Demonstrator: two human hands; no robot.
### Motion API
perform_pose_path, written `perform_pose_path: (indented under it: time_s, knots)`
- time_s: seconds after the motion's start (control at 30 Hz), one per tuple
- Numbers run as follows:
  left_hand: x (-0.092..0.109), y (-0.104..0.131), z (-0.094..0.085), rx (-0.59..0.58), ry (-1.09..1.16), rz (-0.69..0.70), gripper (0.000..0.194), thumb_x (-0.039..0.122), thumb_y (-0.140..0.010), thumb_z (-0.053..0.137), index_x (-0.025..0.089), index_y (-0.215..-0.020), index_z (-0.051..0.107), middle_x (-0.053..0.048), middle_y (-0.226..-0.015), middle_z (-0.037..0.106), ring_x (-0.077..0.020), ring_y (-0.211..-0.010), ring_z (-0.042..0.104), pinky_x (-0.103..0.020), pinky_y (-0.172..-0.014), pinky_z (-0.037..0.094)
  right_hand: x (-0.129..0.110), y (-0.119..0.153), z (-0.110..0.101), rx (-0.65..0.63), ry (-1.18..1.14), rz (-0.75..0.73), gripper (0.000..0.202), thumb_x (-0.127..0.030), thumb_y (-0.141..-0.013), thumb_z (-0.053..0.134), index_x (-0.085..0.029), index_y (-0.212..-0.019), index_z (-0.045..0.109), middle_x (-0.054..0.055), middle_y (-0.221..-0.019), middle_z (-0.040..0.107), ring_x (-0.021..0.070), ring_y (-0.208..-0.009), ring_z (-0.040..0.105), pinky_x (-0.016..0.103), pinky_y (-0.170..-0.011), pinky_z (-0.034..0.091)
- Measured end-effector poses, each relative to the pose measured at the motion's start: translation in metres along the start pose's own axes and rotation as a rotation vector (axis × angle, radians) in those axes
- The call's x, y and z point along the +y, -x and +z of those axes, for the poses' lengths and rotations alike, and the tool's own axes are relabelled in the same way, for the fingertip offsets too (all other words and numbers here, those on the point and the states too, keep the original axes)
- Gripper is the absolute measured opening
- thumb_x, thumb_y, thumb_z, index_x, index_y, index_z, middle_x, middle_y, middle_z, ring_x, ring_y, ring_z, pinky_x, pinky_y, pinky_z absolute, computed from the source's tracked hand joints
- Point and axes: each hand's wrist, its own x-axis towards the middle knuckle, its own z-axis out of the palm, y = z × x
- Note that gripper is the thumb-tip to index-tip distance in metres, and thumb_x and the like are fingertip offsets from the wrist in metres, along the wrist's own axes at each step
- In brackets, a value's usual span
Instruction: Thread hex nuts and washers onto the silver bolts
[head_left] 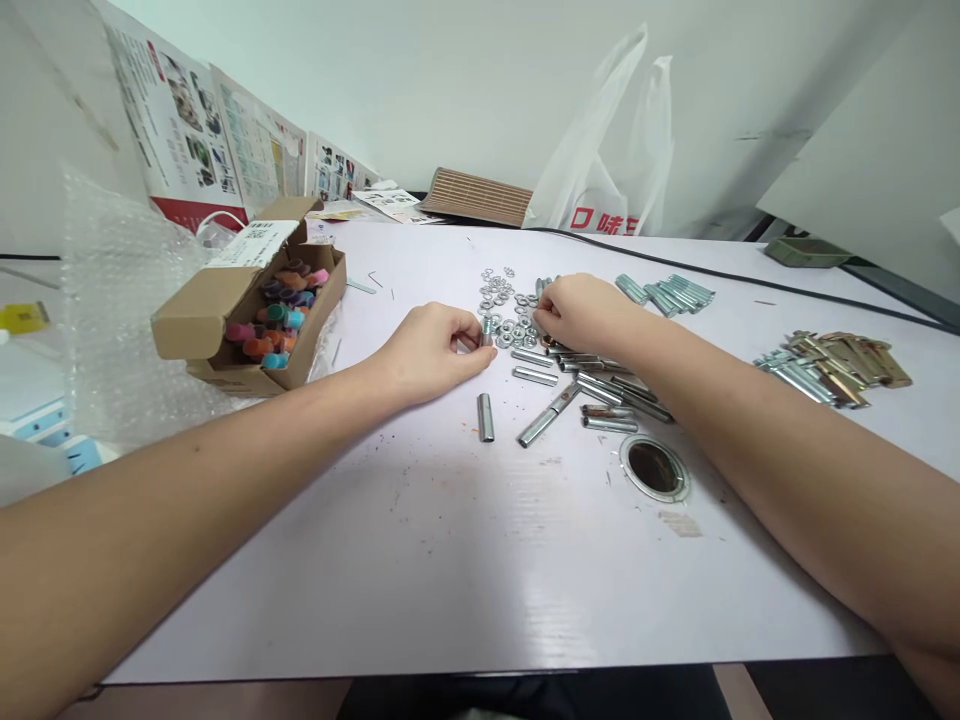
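Observation:
My left hand (439, 350) is closed, pinching a short silver bolt (487, 328) upright between thumb and fingertips. Just right of it lies a loose spread of nuts and washers (511, 330). My right hand (577, 308) reaches to the right edge of that spread, fingers pinched together; whatever is in them is hidden. Below it lies a pile of metal sleeves (600, 385), some with rusty marks. One single sleeve (486, 417) lies apart, nearer to me, below my left hand.
An open cardboard box (217, 310) of colourful capped bottles stands left, beside bubble wrap (127, 320). Silver bolts (679, 293) and brass-coloured anchors (855, 360) lie right. A round table hole (655, 468) sits near my right forearm. A black cable (720, 268) and a plastic bag (607, 180) are behind.

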Motion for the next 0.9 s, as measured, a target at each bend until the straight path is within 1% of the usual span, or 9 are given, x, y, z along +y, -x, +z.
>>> perform_pose_path:
  time_s: [0.13, 0.27, 0.37, 0.47, 0.57, 0.63, 0.7, 0.8, 0.9]
  knots:
    - [-0.001, 0.000, 0.002, 0.010, 0.006, 0.003, 0.021, 0.033, -0.075, 0.064, 0.014, -0.069, 0.068, 0.002, -0.056, 0.056, -0.0076, -0.053, 0.042, -0.024, -0.054, 0.032, -0.004, 0.002, -0.004, 0.008, 0.087, -0.051, 0.025, -0.023, -0.087, 0.045, -0.014, -0.078, 0.067, 0.016, -0.084, 0.068, 0.0237, -0.073, 0.057, 0.032, -0.058, 0.034]
    - [0.000, 0.000, 0.002, 0.011, 0.028, 0.001, 0.020, 0.032, -0.075, 0.064, 0.014, -0.067, 0.066, 0.002, -0.056, 0.056, -0.0076, -0.053, 0.042, -0.024, -0.053, 0.031, -0.001, 0.003, -0.005, 0.054, 0.060, -0.069, 0.023, -0.022, -0.086, 0.046, -0.015, -0.076, 0.065, 0.014, -0.085, 0.067, 0.0219, -0.073, 0.056, 0.032, -0.057, 0.033]
    - [0.001, 0.000, 0.001, 0.015, 0.019, -0.015, 0.022, 0.033, -0.076, 0.063, 0.015, -0.063, 0.062, 0.003, -0.056, 0.054, -0.0074, -0.054, 0.040, -0.024, -0.053, 0.030, 0.006, 0.001, -0.005, 0.070, -0.047, -0.047, 0.020, -0.024, -0.086, 0.049, -0.017, -0.077, 0.065, 0.009, -0.079, 0.067, 0.0186, -0.066, 0.053, 0.031, -0.056, 0.033]
    - [0.002, 0.001, 0.000, 0.018, -0.004, -0.029, 0.025, 0.035, -0.077, 0.062, 0.016, -0.062, 0.059, 0.003, -0.055, 0.053, -0.0079, -0.055, 0.040, -0.024, -0.053, 0.030, 0.015, -0.001, -0.007, 0.056, -0.200, -0.023, 0.016, -0.027, -0.084, 0.054, -0.018, -0.076, 0.064, 0.006, -0.071, 0.062, 0.0151, -0.059, 0.048, 0.031, -0.055, 0.033]
    - [0.001, 0.001, 0.000, 0.014, -0.004, -0.021, 0.025, 0.036, -0.078, 0.062, 0.016, -0.062, 0.059, 0.003, -0.056, 0.053, -0.0083, -0.055, 0.040, -0.025, -0.053, 0.030, 0.022, 0.001, -0.013, 0.027, -0.339, -0.061, 0.023, -0.032, -0.087, 0.055, -0.020, -0.068, 0.057, 0.002, -0.060, 0.051, 0.0129, -0.054, 0.038, 0.032, -0.053, 0.030]
    - [0.001, 0.001, 0.000, 0.011, 0.006, -0.015, 0.025, 0.036, -0.078, 0.062, 0.016, -0.063, 0.060, 0.003, -0.057, 0.054, -0.0085, -0.054, 0.041, -0.025, -0.054, 0.030, 0.023, 0.004, -0.020, 0.009, -0.412, -0.073, 0.029, -0.037, -0.088, 0.054, -0.021, -0.064, 0.054, 0.001, -0.057, 0.044, 0.0126, -0.053, 0.033, 0.032, -0.052, 0.029]
    - [0.001, 0.001, 0.001, 0.012, 0.009, -0.009, 0.024, 0.035, -0.077, 0.062, 0.016, -0.063, 0.061, 0.002, -0.058, 0.055, -0.0090, -0.055, 0.042, -0.025, -0.054, 0.031, 0.018, 0.009, -0.028, 0.011, -0.476, -0.077, 0.032, -0.043, -0.089, 0.055, -0.022, -0.066, 0.055, 0.001, -0.057, 0.041, 0.0130, -0.054, 0.032, 0.032, -0.052, 0.029]
    - [0.001, 0.000, 0.001, 0.013, 0.003, 0.000, 0.022, 0.034, -0.077, 0.062, 0.016, -0.064, 0.062, 0.001, -0.059, 0.057, -0.0097, -0.057, 0.044, -0.026, -0.056, 0.032, 0.001, 0.018, -0.041, 0.028, -0.555, -0.103, 0.032, -0.050, -0.089, 0.055, -0.021, -0.075, 0.061, 0.001, -0.059, 0.043, 0.0131, -0.056, 0.036, 0.030, -0.053, 0.031]
    - [0.001, 0.000, 0.002, 0.020, -0.013, 0.005, 0.022, 0.033, -0.077, 0.061, 0.016, -0.064, 0.061, 0.001, -0.060, 0.058, -0.0104, -0.058, 0.046, -0.026, -0.056, 0.031, -0.022, 0.026, -0.050, 0.051, -0.583, -0.183, 0.029, -0.046, -0.090, 0.055, -0.020, -0.079, 0.061, 0.001, -0.062, 0.048, 0.0124, -0.059, 0.041, 0.028, -0.056, 0.034]
